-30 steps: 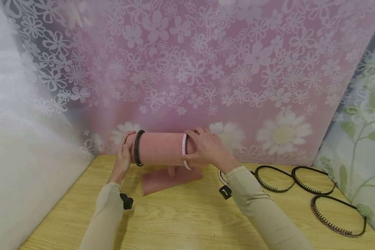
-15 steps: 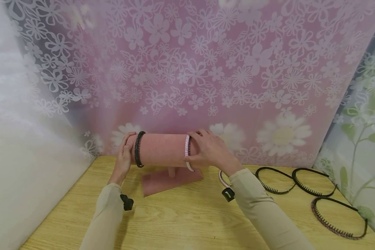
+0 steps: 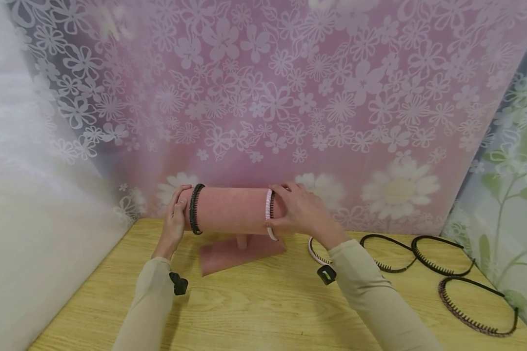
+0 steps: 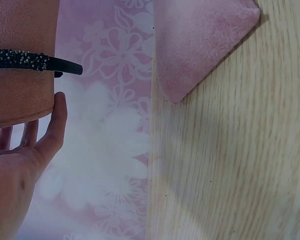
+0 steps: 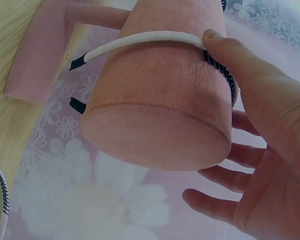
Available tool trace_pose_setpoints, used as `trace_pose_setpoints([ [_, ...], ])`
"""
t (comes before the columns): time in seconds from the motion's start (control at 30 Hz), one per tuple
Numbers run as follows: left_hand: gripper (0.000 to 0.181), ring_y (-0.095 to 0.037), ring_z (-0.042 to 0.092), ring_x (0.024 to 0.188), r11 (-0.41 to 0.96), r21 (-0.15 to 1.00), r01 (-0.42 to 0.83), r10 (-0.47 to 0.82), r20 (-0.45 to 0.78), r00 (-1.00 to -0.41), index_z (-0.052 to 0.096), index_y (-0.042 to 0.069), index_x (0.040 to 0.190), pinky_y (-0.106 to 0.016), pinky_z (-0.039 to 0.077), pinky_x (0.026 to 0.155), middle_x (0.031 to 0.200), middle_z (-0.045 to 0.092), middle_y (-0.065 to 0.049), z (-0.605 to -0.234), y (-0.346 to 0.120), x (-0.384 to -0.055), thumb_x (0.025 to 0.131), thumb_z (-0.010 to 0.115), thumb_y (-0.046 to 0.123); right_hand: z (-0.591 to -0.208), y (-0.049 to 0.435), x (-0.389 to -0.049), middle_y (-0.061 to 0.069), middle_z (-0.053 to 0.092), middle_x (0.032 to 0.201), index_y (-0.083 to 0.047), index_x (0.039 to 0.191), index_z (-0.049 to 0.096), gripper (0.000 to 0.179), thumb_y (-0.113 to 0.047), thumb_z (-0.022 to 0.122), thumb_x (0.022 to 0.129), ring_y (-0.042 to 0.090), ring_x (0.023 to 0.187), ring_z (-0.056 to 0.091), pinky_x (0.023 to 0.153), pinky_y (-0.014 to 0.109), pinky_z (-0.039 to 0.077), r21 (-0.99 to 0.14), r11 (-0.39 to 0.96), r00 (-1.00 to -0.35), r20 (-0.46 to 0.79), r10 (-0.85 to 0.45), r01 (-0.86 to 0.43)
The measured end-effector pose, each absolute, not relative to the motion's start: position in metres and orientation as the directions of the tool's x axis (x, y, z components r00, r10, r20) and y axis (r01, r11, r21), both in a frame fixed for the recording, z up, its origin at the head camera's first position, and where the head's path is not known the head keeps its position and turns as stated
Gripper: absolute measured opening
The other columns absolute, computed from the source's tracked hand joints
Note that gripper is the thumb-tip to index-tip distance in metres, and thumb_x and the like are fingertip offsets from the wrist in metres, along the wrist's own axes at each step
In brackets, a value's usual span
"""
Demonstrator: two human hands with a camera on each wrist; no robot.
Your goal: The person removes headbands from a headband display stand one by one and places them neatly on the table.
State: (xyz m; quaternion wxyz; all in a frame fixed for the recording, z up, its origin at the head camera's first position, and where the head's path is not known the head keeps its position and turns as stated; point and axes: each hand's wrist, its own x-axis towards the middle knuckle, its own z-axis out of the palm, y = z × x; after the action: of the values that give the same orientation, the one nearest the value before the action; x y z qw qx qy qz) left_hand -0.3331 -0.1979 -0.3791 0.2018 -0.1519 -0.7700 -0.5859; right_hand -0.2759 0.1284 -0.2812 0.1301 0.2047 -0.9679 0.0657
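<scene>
A pink plush headband display stand (image 3: 233, 210), with a horizontal roll on a post, stands on the table. My left hand (image 3: 173, 225) holds the roll's left end, thumb in front and the other fingers reaching behind. Close beside it a sparkly black headband (image 3: 194, 209) sits around the roll. Near the right end, my right hand (image 3: 302, 210) grips a white headband (image 3: 269, 208) with inner teeth. In the right wrist view the thumb presses on this band's edge, the fingers lie behind the roll, and the band's two black tips stick out below.
A second pale pink headband (image 3: 318, 253) lies partly hidden by the right forearm. Dark toothed headbands (image 3: 441, 268) lie at the table's right, one of them brownish (image 3: 470, 317). A flowered pink curtain (image 3: 263, 97) closes off the back of the wooden table (image 3: 246, 312).
My right hand has slid the white headband a little to the right along the roll, toward its end. The left hand has stayed on the left end.
</scene>
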Motion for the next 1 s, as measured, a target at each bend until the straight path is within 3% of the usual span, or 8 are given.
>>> trace_pose_setpoints([
  [0.2,0.04,-0.016,0.056,0.103,0.271,0.842,0.466,-0.002,0.484,-0.875,0.04,0.039,0.139,-0.028,0.046,0.084,0.136,0.048,0.004,-0.383,-0.199,-0.336,0.102,0.026,0.046,-0.28,0.133,-0.275,0.007,0.045,0.139,-0.023,0.144,0.039,0.089,-0.064,0.07,0.071,0.034,0.123,0.048,0.086,0.054,0.049,-0.096,0.909,-0.889,0.27,-0.369,-0.406],
  [0.5,0.04,-0.014,0.056,0.1,0.26,0.854,0.451,0.01,0.465,-0.885,0.041,0.029,0.141,-0.027,0.045,0.083,0.136,0.049,-0.003,-0.363,-0.192,-0.316,0.104,0.027,0.034,-0.282,0.142,-0.274,0.009,0.046,0.136,-0.022,0.143,0.041,0.088,-0.063,0.071,0.07,0.033,0.122,0.047,0.089,0.054,0.048,-0.113,0.905,-0.886,0.285,-0.367,-0.411],
  [1.0,0.04,-0.014,0.056,0.101,0.242,0.864,0.442,0.021,0.451,-0.892,0.041,0.029,0.141,-0.026,0.046,0.083,0.136,0.048,-0.002,-0.363,-0.192,-0.316,0.104,0.027,0.036,-0.28,0.151,-0.269,0.012,0.044,0.137,-0.026,0.146,0.036,0.088,-0.061,0.07,0.073,0.032,0.118,0.05,0.08,0.053,0.05,-0.122,0.912,-0.9,0.257,-0.353,-0.392],
])
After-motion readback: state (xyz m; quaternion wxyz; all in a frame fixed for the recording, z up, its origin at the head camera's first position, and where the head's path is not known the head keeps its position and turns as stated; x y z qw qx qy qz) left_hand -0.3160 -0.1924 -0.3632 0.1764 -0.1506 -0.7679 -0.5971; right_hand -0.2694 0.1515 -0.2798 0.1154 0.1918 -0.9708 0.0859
